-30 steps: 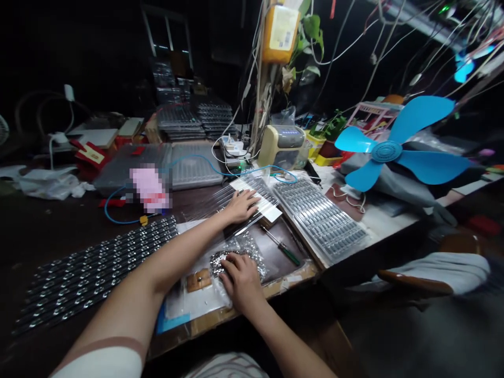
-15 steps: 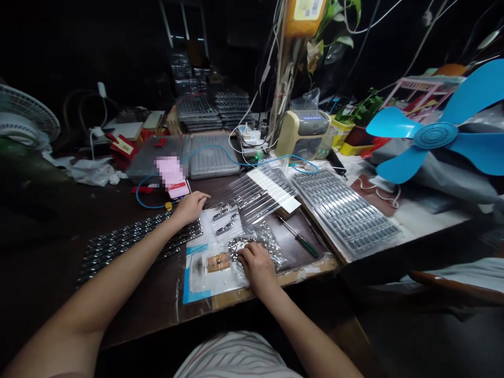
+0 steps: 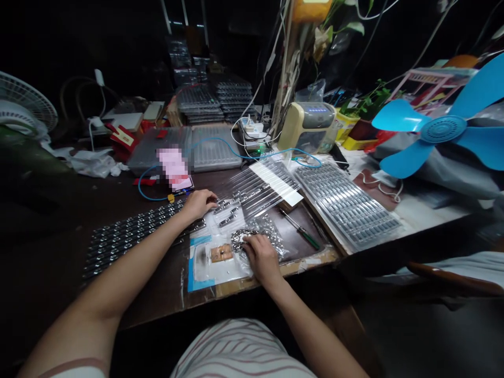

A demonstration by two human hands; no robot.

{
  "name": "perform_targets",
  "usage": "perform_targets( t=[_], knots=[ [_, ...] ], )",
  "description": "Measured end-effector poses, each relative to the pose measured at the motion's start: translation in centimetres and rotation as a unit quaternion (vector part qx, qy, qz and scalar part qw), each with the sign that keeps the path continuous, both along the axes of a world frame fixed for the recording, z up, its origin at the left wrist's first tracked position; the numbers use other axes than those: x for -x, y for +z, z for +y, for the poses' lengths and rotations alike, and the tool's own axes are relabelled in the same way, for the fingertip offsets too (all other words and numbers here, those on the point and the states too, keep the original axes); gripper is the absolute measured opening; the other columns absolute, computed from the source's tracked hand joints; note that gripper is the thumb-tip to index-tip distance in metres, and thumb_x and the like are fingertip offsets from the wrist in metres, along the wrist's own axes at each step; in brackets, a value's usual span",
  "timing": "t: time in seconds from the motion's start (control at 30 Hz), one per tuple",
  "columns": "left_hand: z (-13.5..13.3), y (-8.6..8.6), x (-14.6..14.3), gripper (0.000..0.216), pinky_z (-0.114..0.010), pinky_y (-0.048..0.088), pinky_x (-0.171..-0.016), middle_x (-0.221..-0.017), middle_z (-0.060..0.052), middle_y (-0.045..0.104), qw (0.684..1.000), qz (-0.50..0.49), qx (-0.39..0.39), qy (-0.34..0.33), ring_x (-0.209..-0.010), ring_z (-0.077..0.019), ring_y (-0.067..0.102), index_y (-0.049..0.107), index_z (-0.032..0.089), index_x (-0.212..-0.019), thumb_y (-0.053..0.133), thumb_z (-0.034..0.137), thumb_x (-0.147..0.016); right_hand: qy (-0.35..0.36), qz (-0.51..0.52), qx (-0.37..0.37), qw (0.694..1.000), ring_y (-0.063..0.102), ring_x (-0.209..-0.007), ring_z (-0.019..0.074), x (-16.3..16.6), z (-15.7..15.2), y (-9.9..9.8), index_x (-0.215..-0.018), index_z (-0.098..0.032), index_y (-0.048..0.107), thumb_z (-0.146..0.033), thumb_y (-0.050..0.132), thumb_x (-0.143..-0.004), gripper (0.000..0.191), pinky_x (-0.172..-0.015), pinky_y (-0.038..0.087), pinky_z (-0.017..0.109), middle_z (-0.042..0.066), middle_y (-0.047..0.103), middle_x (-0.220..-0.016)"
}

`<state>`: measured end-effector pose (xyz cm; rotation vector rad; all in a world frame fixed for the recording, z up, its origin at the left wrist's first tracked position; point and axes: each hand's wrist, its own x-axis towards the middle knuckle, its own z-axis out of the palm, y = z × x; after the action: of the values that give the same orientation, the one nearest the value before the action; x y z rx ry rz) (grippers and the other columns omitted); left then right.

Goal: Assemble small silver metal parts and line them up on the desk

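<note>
My left hand (image 3: pixel 200 202) rests with fingers curled at the near end of a clear plastic tray (image 3: pixel 255 190) that holds rows of small metal parts. Whether it grips anything I cannot tell. My right hand (image 3: pixel 260 253) lies palm down, fingers bent, on a heap of small shiny metal parts (image 3: pixel 252 239) in a clear bag. A small brown block (image 3: pixel 220 254) lies just left of the heap on a white sheet (image 3: pixel 212 262). A long dark strip of metal parts (image 3: pixel 129 236) runs left of my left hand.
A filled parts tray (image 3: pixel 346 203) lies to the right, with a green-handled screwdriver (image 3: pixel 301 233) beside it. A blue fan (image 3: pixel 441 134) stands at right, a white fan (image 3: pixel 23 107) at far left. Stacked trays (image 3: pixel 214 100), a beige device (image 3: pixel 307 128) and cables crowd the back.
My left hand drew back from the far part of the clear tray to its near end. The right hand stayed on the heap. The camera turned left.
</note>
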<state>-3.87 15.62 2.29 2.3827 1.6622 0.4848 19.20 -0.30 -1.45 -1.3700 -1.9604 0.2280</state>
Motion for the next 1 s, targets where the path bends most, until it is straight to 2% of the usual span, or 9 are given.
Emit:
perform_targets(
  t=[0.1,0.23,0.33,0.4,0.47,0.57,0.67,0.8,1.0],
  knots=[
    [0.0,-0.1,0.3,0.022,-0.029,0.045,-0.072,-0.088,-0.005,0.07,1.0,-0.009,0.003,-0.006,-0.08,-0.0204,0.062,0.069,0.021,-0.093,0.066,0.028,-0.073,0.009,0.03,0.011,0.999,0.055,-0.081,0.0173,-0.1,0.1,-0.1,-0.09,-0.022,0.065,-0.024,0.053,-0.091,0.012,-0.074,0.045,0.029,0.004,0.063,-0.084],
    [0.1,0.2,0.6,0.028,-0.029,0.045,-0.076,-0.09,-0.004,0.067,0.999,-0.026,-0.002,-0.033,-0.082,-0.0195,0.061,0.068,0.022,-0.102,0.061,0.025,-0.075,0.012,0.058,0.007,0.998,0.055,-0.086,0.018,-0.3,0.0,0.1,-0.094,-0.022,0.065,-0.02,0.051,-0.09,0.015,-0.077,0.046,0.029,0.005,0.062,-0.088],
    [-0.3,0.7,1.2,0.027,-0.031,0.046,-0.078,-0.089,-0.005,0.063,0.994,-0.109,0.007,-0.021,-0.081,-0.0189,0.059,0.069,0.02,-0.1,0.056,0.027,-0.077,0.009,0.073,0.009,0.997,0.056,-0.087,0.0183,-0.3,0.1,0.2,-0.092,-0.021,0.064,-0.018,0.053,-0.088,0.012,-0.078,0.046,0.03,0.005,0.062,-0.088],
    [-1.3,1.0,1.6,0.031,-0.032,0.048,-0.076,-0.09,-0.006,0.062,0.97,-0.233,0.066,0.024,-0.078,-0.0173,0.06,0.067,0.016,-0.101,0.054,0.031,-0.078,0.016,0.082,0.014,0.996,0.057,-0.085,0.0177,-0.4,0.1,0.2,-0.089,-0.021,0.064,-0.021,0.055,-0.088,0.01,-0.077,0.046,0.03,0.004,0.064,-0.086],
    [-3.1,1.3,1.9,0.035,-0.03,0.05,-0.073,-0.092,-0.006,0.062,0.917,-0.362,0.156,0.057,-0.076,-0.0154,0.061,0.063,0.015,-0.105,0.054,0.036,-0.079,0.03,0.09,0.014,0.995,0.059,-0.084,0.0169,-0.5,0.1,0.2,-0.088,-0.021,0.065,-0.024,0.055,-0.089,0.01,-0.077,0.047,0.029,0.003,0.066,-0.086],
    [-7.2,1.2,1.9,0.038,-0.028,0.05,-0.068,-0.087,-0.004,0.064,0.861,-0.44,0.25,0.05,-0.071,-0.0133,0.06,0.062,0.015,-0.104,0.06,0.042,-0.077,0.04,0.093,0.014,0.995,0.061,-0.086,0.0165,-0.5,0.1,0.2,-0.089,-0.022,0.066,-0.024,0.055,-0.089,0.011,-0.078,0.047,0.029,0.003,0.068,-0.088],
    [-11.6,0.6,1.4,0.032,-0.027,0.048,-0.06,-0.076,-0.003,0.065,0.894,-0.365,0.256,0.031,-0.063,-0.0138,0.058,0.066,0.015,-0.095,0.061,0.042,-0.077,0.028,0.087,0.02,0.996,0.061,-0.083,0.0164,0.1,0.2,0.5,-0.088,-0.021,0.066,-0.023,0.058,-0.088,0.008,-0.076,0.047,0.028,0.003,0.069,-0.087],
    [-15.6,-0.4,0.7,0.017,-0.028,0.047,-0.063,-0.08,-0.004,0.066,0.967,-0.226,0.117,0.027,-0.069,-0.0165,0.059,0.069,0.019,-0.089,0.063,0.03,-0.078,0.057,0.056,0.033,0.996,0.061,-0.075,0.0154,1.8,0.4,1.1,-0.081,-0.022,0.067,-0.03,0.065,-0.084,0.009,-0.072,0.043,0.027,0.001,0.069,-0.079],
    [-16.4,-0.6,-0.2,0.011,-0.026,0.047,-0.063,-0.082,-0.002,0.067,0.979,-0.193,0.059,0.02,-0.068,-0.0151,0.059,0.067,0.022,-0.089,0.06,0.026,-0.082,0.051,0.013,0.03,0.998,0.06,-0.081,0.0159,2.5,0.7,1.2,-0.085,-0.022,0.067,-0.03,0.06,-0.088,0.011,-0.074,0.039,0.028,0.001,0.069,-0.084]
  ],
)
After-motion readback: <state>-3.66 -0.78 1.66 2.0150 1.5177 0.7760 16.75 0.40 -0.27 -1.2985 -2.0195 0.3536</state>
